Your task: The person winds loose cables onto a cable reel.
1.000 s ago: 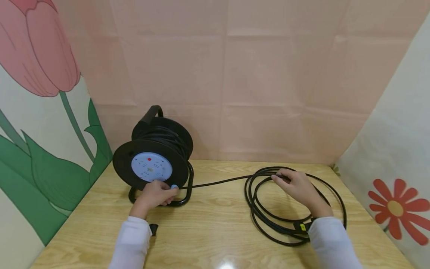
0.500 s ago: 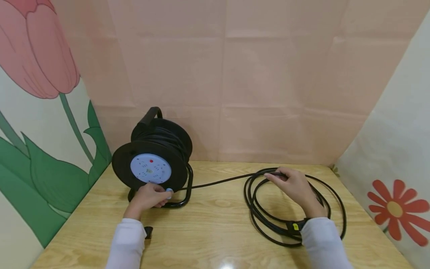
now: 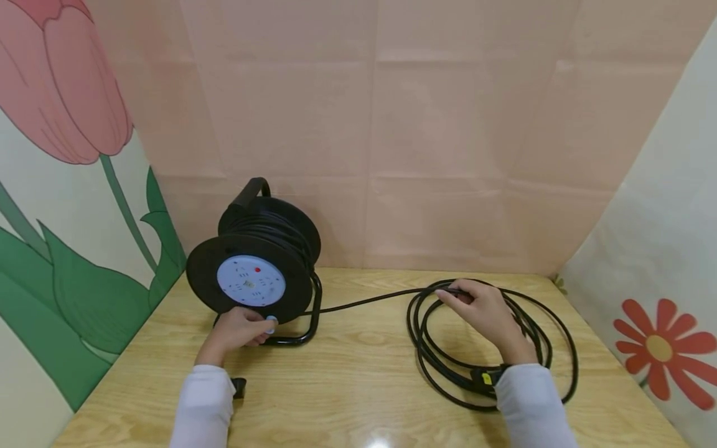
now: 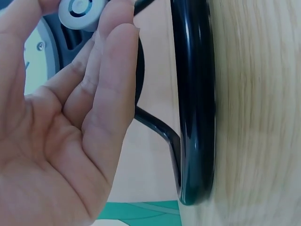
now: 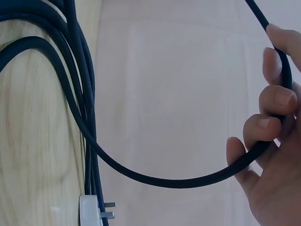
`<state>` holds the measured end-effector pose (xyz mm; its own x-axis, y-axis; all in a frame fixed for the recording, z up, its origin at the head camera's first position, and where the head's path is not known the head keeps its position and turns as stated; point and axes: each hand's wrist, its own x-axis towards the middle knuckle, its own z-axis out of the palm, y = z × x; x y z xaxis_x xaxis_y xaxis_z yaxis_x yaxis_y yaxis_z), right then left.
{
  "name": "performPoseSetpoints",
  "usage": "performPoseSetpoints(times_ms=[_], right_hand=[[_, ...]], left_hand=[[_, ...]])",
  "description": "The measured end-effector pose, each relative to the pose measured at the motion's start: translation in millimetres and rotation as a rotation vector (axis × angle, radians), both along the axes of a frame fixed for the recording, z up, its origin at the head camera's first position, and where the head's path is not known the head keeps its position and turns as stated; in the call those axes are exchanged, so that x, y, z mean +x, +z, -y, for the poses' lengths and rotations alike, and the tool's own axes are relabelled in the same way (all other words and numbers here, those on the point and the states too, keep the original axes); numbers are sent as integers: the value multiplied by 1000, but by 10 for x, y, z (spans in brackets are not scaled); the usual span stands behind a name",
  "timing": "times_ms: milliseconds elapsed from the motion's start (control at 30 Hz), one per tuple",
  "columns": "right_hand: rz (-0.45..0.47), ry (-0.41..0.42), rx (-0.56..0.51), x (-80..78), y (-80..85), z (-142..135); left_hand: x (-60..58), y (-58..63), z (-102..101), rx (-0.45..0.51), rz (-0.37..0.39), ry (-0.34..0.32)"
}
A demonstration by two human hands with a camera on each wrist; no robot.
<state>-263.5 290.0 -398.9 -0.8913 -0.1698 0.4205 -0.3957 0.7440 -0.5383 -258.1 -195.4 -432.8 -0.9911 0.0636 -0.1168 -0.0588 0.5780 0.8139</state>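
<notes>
We see the left hand pinch one knob on one cable reel at the table left, the right hand clasp one cable — a sleeve covering part of its coil. Around, we count one plug, two floral panels, one pink backdrop.

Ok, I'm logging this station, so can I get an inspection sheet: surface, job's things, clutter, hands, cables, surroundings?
Surface: table, light wood grain.
Job's things: black reel with a pale socket panel.
Clutter: nothing seen.
Hands: left hand pinches the reel's knob; right hand holds the cable.
Cables: one black cable from reel to loops on the table; plug, pins showing.
Surroundings: pink backdrop behind; pictured tulip at left, red flower at right.
</notes>
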Motion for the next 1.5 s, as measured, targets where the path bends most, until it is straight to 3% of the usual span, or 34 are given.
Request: performPoseSetpoints(times_ms=[133,400,800,967,1100,1333,1400,1500], right_hand=[[9,17,-7,-15,18,45],[52,135,13,-57,82,138],[-9,68,41,-118,-7,258],[-96,63,70,-147,-32,291],[-199,108,64,-114,-9,367],[-454,226,61,24,205,485],[-427,206,80,17,195,449],[-278,104,123,-55,59,319]], left_hand=[[12,-16,67,11,-3,-1],[13,-20,224,31,1,4],[49,-16,418,-13,-3,30],[46,-40,493,-13,-8,41],[66,-73,546,1,-6,48],[78,-89,585,40,-11,70],[77,-80,584,40,-16,74],[82,-69,584,37,-15,77]])
